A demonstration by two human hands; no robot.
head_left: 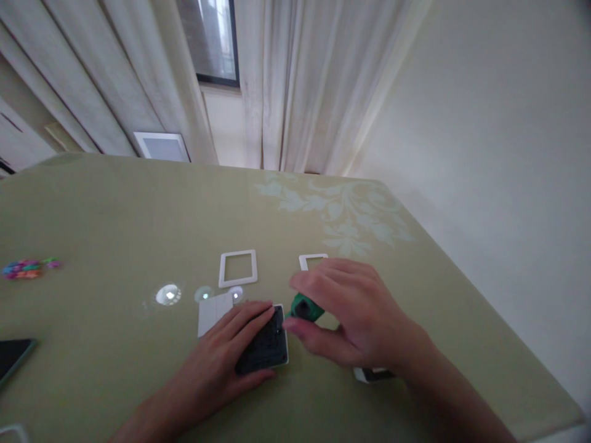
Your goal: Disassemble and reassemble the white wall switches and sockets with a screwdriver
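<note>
My left hand [226, 354] is closed around a wall switch [266, 347], which lies black back up on the table with a thin white rim showing. Thumb and fingers press on opposite edges of it. In my right hand [355, 317] is a screwdriver with a green handle [306, 309], gripped between thumb and fingers. Its end points at the right edge of the switch; the tip is too small to make out. A white switch panel [210, 315] lies partly behind my left hand. Behind it rests a white square frame [223, 271], and a second white frame [303, 263] is partly hidden by my right hand.
Under my right wrist sits another black and white piece [364, 375], mostly covered. Small colourful pieces [28, 269] lie at the far left, with a dark flat device [13, 357] nearer. The green table [138, 203] meets a wall on the right and curtains behind.
</note>
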